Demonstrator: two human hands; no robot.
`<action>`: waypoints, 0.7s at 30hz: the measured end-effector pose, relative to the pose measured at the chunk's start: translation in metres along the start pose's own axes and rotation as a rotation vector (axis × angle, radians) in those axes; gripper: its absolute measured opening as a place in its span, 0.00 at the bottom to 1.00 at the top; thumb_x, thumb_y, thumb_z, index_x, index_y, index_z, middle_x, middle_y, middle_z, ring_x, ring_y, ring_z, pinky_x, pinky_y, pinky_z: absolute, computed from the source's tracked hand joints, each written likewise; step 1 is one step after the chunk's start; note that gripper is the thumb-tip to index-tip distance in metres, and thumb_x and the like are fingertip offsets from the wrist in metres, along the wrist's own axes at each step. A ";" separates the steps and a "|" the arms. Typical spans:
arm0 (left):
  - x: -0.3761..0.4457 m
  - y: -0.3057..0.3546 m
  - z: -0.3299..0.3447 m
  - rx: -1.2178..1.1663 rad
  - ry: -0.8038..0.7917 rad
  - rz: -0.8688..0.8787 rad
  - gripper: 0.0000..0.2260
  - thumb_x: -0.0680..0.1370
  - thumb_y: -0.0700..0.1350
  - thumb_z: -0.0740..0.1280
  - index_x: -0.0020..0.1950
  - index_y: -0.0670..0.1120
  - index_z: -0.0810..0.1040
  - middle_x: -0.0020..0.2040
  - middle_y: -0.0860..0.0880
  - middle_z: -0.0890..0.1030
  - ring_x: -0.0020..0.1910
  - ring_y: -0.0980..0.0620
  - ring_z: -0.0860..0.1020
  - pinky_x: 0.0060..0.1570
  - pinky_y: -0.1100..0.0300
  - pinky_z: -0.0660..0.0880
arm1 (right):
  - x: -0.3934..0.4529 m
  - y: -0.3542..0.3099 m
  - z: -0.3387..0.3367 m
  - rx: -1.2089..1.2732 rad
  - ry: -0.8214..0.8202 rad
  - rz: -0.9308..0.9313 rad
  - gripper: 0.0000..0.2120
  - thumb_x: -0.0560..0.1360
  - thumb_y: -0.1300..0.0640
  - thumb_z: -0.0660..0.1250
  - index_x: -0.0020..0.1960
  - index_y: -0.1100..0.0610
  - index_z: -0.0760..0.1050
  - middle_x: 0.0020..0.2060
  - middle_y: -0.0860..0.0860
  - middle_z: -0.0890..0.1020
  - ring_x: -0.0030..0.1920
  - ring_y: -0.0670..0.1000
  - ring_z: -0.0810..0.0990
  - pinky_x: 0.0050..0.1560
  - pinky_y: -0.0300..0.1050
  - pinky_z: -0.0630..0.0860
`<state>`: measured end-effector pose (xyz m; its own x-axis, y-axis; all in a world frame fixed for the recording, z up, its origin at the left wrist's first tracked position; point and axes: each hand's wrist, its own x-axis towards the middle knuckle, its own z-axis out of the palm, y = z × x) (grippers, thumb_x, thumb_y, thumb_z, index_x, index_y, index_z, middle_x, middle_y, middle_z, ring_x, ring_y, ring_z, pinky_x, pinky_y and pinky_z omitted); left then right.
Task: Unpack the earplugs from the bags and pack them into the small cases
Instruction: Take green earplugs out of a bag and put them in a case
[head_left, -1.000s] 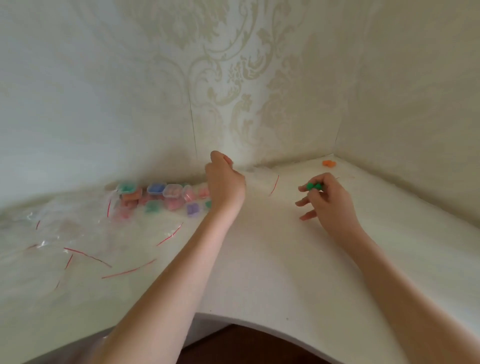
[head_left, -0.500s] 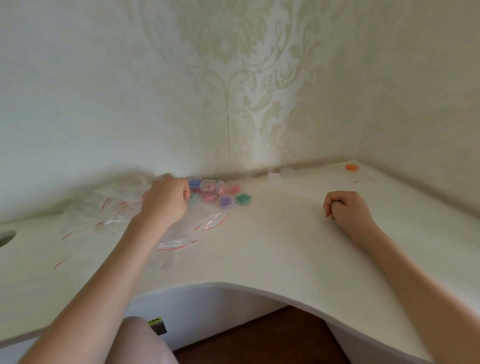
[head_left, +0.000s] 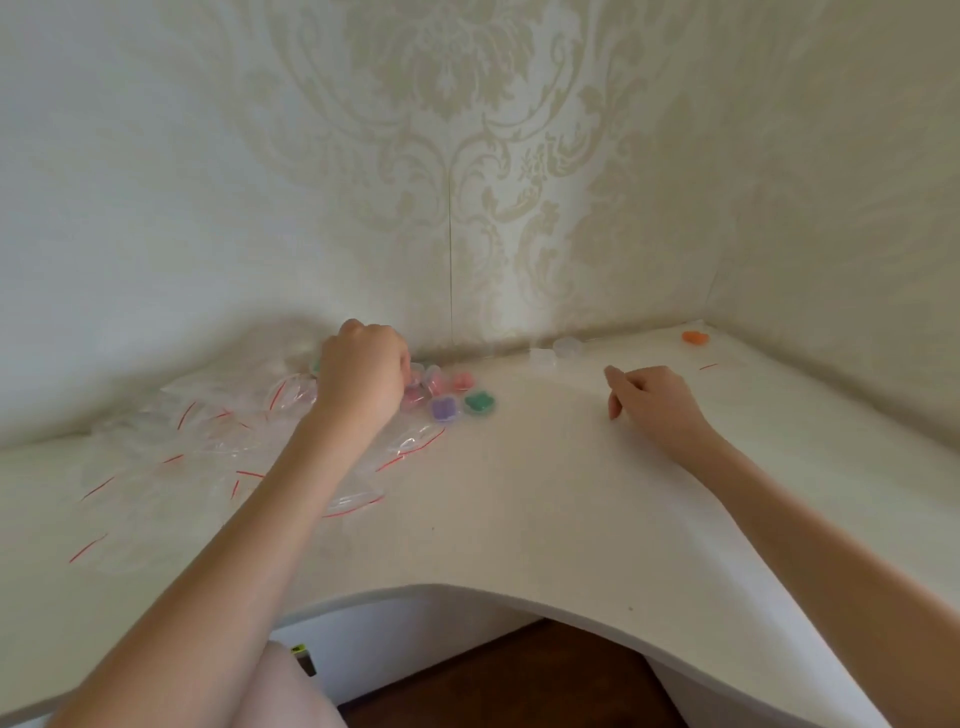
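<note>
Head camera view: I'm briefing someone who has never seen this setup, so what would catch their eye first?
Probably the cluster of small cases with pink, purple and green contents near the back wall, where the left hand reaches with curled fingers. Left of it lies a heap of clear bags with red strips. The right hand rests on the white table, and an orange piece sits alone in the far right corner.

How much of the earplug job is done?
Done: several filled cases sit by the wall, and empty bags lie flat. In hand: the left hand curls among the cases; what it holds is hidden. The right hand holds nothing visible. Left: the orange earplugs and the clear cases.
</note>
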<state>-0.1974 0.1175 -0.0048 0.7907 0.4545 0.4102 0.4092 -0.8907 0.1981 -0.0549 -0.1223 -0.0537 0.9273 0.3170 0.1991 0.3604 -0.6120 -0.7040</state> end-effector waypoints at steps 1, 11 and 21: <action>0.003 0.008 0.001 -0.034 0.012 0.022 0.11 0.73 0.34 0.63 0.46 0.45 0.84 0.48 0.41 0.79 0.43 0.44 0.69 0.51 0.54 0.69 | 0.006 -0.002 0.005 -0.011 0.006 -0.040 0.21 0.81 0.51 0.57 0.34 0.58 0.77 0.25 0.49 0.70 0.27 0.50 0.68 0.29 0.42 0.62; 0.037 0.101 0.047 -0.434 -0.027 0.158 0.14 0.72 0.32 0.61 0.46 0.48 0.81 0.46 0.50 0.76 0.47 0.49 0.74 0.48 0.62 0.66 | 0.066 -0.026 0.052 -0.442 -0.121 -0.129 0.19 0.77 0.46 0.60 0.68 0.48 0.68 0.54 0.50 0.79 0.57 0.55 0.77 0.50 0.46 0.71; 0.047 0.108 0.111 -1.077 -0.050 -0.243 0.11 0.83 0.46 0.55 0.45 0.45 0.73 0.41 0.43 0.78 0.37 0.45 0.81 0.41 0.47 0.80 | 0.060 -0.002 0.042 0.297 0.010 -0.150 0.15 0.72 0.52 0.72 0.57 0.45 0.77 0.24 0.47 0.64 0.26 0.44 0.63 0.31 0.35 0.60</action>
<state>-0.0657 0.0444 -0.0627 0.7704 0.5970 0.2239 -0.0358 -0.3102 0.9500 -0.0039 -0.0715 -0.0691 0.8676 0.3794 0.3216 0.4493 -0.3205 -0.8339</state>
